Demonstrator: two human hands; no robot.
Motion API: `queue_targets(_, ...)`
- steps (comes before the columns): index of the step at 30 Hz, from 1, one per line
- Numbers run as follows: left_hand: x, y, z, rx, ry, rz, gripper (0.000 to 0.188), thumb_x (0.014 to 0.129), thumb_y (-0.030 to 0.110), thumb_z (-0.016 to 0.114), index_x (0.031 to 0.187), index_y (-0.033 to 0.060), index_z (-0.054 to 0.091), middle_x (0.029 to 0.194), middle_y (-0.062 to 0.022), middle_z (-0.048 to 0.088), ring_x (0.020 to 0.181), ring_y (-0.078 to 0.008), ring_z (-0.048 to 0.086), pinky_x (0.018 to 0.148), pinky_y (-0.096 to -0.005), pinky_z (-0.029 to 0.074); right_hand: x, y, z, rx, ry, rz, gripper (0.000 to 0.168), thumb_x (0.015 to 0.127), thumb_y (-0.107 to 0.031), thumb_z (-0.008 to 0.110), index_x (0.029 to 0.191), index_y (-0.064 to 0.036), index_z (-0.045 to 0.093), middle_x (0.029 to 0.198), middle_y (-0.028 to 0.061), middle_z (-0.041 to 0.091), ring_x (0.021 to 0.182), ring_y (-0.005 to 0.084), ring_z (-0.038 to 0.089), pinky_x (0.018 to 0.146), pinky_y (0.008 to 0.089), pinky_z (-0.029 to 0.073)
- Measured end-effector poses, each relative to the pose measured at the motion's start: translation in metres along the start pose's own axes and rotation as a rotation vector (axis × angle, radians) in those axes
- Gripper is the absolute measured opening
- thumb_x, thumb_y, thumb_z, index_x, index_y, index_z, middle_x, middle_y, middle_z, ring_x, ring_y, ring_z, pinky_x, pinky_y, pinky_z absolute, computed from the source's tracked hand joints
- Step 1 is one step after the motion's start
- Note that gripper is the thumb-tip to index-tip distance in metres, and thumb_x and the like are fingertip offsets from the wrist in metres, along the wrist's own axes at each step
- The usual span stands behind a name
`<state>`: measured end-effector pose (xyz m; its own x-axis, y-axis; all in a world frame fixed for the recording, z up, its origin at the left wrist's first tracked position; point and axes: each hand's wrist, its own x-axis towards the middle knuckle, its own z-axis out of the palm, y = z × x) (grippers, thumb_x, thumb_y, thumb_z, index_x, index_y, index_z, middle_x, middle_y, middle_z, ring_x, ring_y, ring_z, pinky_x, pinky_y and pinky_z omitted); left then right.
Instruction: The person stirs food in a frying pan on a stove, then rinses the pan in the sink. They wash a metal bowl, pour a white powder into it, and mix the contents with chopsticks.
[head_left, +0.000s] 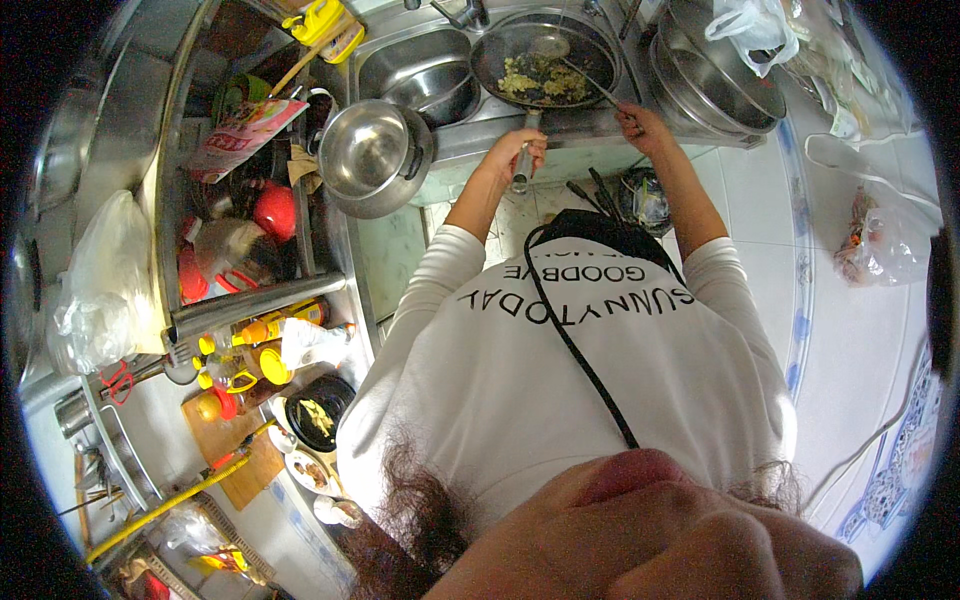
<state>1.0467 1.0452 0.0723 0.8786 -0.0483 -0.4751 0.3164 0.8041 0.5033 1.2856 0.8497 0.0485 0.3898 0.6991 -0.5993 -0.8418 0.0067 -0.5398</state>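
Note:
My left hand (523, 150) grips the handle (534, 120) of a dark frying pan (489, 64), which is at the steel sink counter, right of an open basin. Yellowish chopped food (517, 79) lies scattered in the pan. My right hand (641, 127) holds the thin handle of a metal cooking utensil (598, 88) that reaches into the pan among the food. Whether its head is a ladle or a turner, I cannot tell. What supports the pan underneath is hidden.
Left of the pan are a steel sink basin (409, 67) and a steel pot (367, 142) on the counter edge. Stacked steel basins (675, 97) stand at the right. A yellow jug (326, 30) is at the back left. A black plate with food (300, 394) lies lower left.

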Motion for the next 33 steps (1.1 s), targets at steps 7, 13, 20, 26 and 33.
queue_targets(7, -0.005, 0.004, 0.002, -0.005, 0.037, -0.011, 0.018, 0.084, 0.009, 0.056, 0.07, 0.0108, 0.044, 0.059, 0.0029, 0.042, 0.049, -0.0094, 0.04, 0.049, -0.0277, 0.038, -0.011, -0.014, 0.001, -0.331, 0.02, -0.142, 0.014, 0.09, -0.015, 0.056, 0.082, -0.008, 0.047, 0.069, 0.0008, 0.047, 0.046, 0.0055, 0.033, 0.04, 0.0202, 0.027)
queue_targets(13, -0.006, 0.0, 0.004, 0.009, 0.11, -0.039, 0.023, 0.085, 0.013, 0.057, 0.067, 0.0113, 0.042, 0.057, 0.0023, 0.042, 0.048, -0.0108, 0.04, 0.048, -0.0269, 0.037, -0.013, -0.003, -0.005, -0.41, -0.018, -0.215, 0.029, 0.086, -0.018, 0.061, 0.113, -0.007, 0.057, 0.068, 0.0012, 0.056, 0.051, 0.0079, 0.043, 0.046, 0.0239, 0.034)
queue_targets(20, -0.011, -0.002, 0.001, -0.03, 0.081, -0.113, 0.018, 0.087, 0.012, 0.056, 0.072, 0.0113, 0.044, 0.061, 0.0038, 0.043, 0.05, -0.0078, 0.04, 0.049, -0.025, 0.035, -0.064, -0.015, 0.027, -1.944, 0.514, -0.61, 0.048, 0.079, -0.021, 0.065, 0.125, -0.016, 0.054, 0.099, 0.0117, 0.066, 0.085, 0.0338, 0.063, 0.073, 0.0459, 0.052)
queue_targets(26, -0.005, -0.005, -0.005, -0.006, 0.104, -0.136, 0.014, 0.087, 0.012, 0.056, 0.076, 0.0106, 0.047, 0.063, 0.0046, 0.043, 0.051, -0.0074, 0.039, 0.049, -0.0249, 0.035, -0.033, 0.008, 0.009, -0.869, 0.249, -0.3, 0.042, 0.078, -0.011, 0.065, 0.119, -0.009, 0.059, 0.077, 0.0045, 0.064, 0.058, 0.0144, 0.057, 0.052, 0.0276, 0.044)
queue_targets(33, 0.003, -0.012, -0.019, 0.003, 0.117, -0.143, 0.016, 0.086, 0.012, 0.057, 0.074, 0.0106, 0.046, 0.062, 0.0031, 0.043, 0.051, -0.0084, 0.04, 0.047, -0.0251, 0.037, -0.033, 0.014, 0.013, -1.221, 0.374, -0.603, 0.039, 0.078, -0.012, 0.066, 0.116, -0.008, 0.061, 0.076, 0.0056, 0.065, 0.061, 0.0131, 0.058, 0.052, 0.0278, 0.045)
